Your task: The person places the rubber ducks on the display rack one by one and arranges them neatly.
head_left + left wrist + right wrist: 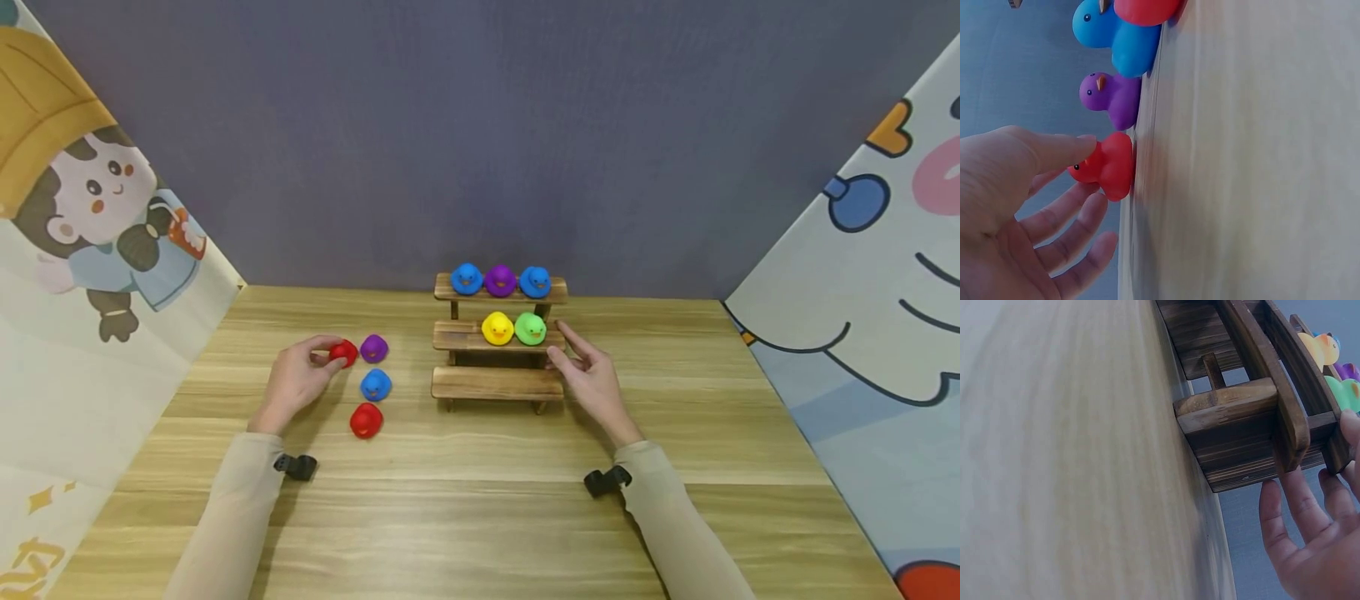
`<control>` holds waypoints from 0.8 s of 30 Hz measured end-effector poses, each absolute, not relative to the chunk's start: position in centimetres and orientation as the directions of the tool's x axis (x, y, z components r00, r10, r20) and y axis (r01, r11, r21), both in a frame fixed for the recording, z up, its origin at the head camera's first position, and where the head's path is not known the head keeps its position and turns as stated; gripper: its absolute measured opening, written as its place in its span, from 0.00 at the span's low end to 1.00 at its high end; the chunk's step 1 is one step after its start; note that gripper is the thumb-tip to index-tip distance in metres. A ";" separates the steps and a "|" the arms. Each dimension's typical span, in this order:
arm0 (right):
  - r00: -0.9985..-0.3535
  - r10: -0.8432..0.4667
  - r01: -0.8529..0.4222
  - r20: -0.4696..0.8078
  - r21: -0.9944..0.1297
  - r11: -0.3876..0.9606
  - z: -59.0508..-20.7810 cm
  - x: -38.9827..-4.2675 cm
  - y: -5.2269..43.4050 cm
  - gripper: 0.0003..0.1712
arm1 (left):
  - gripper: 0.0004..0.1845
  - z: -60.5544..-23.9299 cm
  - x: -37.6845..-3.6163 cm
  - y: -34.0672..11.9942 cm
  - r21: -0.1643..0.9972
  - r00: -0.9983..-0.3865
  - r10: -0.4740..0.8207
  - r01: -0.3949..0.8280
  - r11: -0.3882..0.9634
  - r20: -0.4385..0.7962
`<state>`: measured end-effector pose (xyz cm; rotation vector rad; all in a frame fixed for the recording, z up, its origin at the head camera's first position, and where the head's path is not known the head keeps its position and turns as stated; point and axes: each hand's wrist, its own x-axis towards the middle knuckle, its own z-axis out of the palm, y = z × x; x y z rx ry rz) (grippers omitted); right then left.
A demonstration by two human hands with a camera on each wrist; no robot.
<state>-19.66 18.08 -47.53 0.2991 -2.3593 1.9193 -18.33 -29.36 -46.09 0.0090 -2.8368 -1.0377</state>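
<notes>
Head view, from the left: the left hand (pixel 296 382) pinches a red duck (pixel 344 352) between thumb and forefinger, the other fingers loosely spread; the duck seems to rest on the wood-grained surface (pixel 465 500). A light pinch on its smooth, rubbery-looking rounded body should do, and a straight lift would best spare the purple duck (pixel 374 348) just beside it. Nearer the person lie a blue duck (pixel 376 385) and a second red duck (pixel 366 421). Next comes a three-tier stand (pixel 497 383) of dark-streaked wood with rounded corners, bearing five glossy ducks on its upper two tiers. At its right end, the right hand (pixel 596 392) touches it with parted, fairly straight fingers; gentle contact there would probably steady it best.
</notes>
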 end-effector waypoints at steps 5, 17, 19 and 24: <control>-0.977 -0.099 -0.205 0.188 -0.960 0.193 -47.4 -19.6 18.1 0.33 | 0.19 -45.9 -18.0 -29.4 0.635 -0.990 -0.059 0.036 0.772 0.127; -0.978 -0.098 -0.202 0.187 -0.961 0.188 -47.4 -19.6 18.1 0.35 | 0.20 -44.2 -17.2 -28.2 0.661 -0.984 -0.039 0.088 0.745 0.176; -0.977 -0.097 -0.204 0.189 -0.961 0.186 -47.5 -19.7 18.0 0.35 | 0.20 -43.9 -17.1 -27.8 0.665 -0.984 -0.037 0.092 0.741 0.176; -0.977 -0.096 -0.206 0.190 -0.961 0.187 -47.5 -19.7 18.0 0.34 | 0.20 -43.1 -16.9 -26.7 0.664 -0.980 -0.033 0.107 0.740 0.195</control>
